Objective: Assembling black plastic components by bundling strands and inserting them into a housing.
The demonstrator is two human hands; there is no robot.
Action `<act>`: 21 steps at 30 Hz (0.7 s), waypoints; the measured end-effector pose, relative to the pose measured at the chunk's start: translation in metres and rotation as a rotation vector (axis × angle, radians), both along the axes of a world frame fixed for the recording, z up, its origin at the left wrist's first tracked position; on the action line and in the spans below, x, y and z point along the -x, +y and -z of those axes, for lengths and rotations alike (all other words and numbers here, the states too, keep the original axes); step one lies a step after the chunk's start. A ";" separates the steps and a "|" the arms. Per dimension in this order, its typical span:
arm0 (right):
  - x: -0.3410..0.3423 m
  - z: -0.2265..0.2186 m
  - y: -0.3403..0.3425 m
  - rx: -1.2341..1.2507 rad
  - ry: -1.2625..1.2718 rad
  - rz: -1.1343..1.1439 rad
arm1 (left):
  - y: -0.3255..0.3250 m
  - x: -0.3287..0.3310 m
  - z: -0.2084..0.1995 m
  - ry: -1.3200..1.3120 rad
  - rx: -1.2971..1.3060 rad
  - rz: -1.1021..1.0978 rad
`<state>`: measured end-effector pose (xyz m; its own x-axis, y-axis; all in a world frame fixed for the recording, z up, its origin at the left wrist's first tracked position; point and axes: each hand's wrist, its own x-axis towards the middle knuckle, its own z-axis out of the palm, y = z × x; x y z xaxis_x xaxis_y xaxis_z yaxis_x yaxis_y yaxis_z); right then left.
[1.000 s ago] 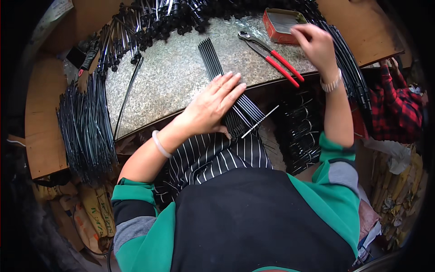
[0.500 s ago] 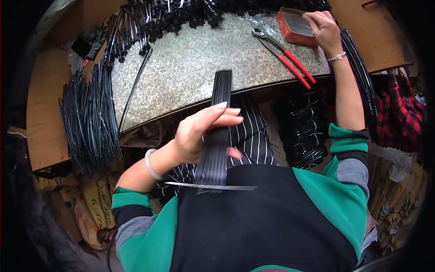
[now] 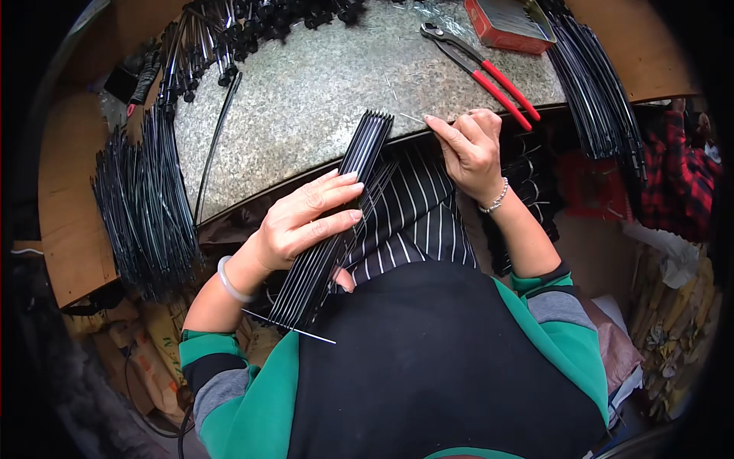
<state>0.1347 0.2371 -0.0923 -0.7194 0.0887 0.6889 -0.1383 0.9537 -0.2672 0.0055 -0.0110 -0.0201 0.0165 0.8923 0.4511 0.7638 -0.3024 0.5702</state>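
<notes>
My left hand is closed around a flat bundle of black umbrella ribs, slanting from the table edge down toward my apron. Across the bundle's lower end runs a thin metal strip. My right hand has its thumb and finger pinched on a short, thin silvery wire, whose free end points left toward the ribs' upper tips. A gap remains between that wire and the ribs. My left thumb is mostly hidden behind the bundle.
Red-handled pliers lie on the speckled tabletop, near a red box of thin wires. Black rods hang over the left edge, with others at the right. Black umbrella frames fill the back.
My right hand has come from the red box to beside the bundle, with a thin wire pinched in it. The ribs in my left hand have tilted, their lower end swinging left.
</notes>
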 end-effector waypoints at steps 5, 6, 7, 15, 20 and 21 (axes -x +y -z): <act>0.000 0.002 -0.003 0.004 0.001 0.012 | 0.000 0.000 0.001 0.011 0.001 0.016; 0.000 0.003 -0.004 0.005 -0.001 0.013 | 0.000 0.000 0.002 0.022 0.000 0.020; 0.000 0.004 -0.004 0.006 0.000 0.014 | 0.000 0.000 0.002 0.034 -0.002 0.023; 0.003 0.006 -0.009 0.015 -0.004 0.006 | -0.003 0.001 0.010 0.031 -0.026 0.051; 0.003 0.005 -0.012 0.000 -0.002 -0.002 | -0.006 0.000 0.009 -0.035 -0.022 0.031; 0.003 0.005 -0.013 -0.005 0.002 0.001 | -0.006 -0.001 0.009 -0.035 -0.022 0.031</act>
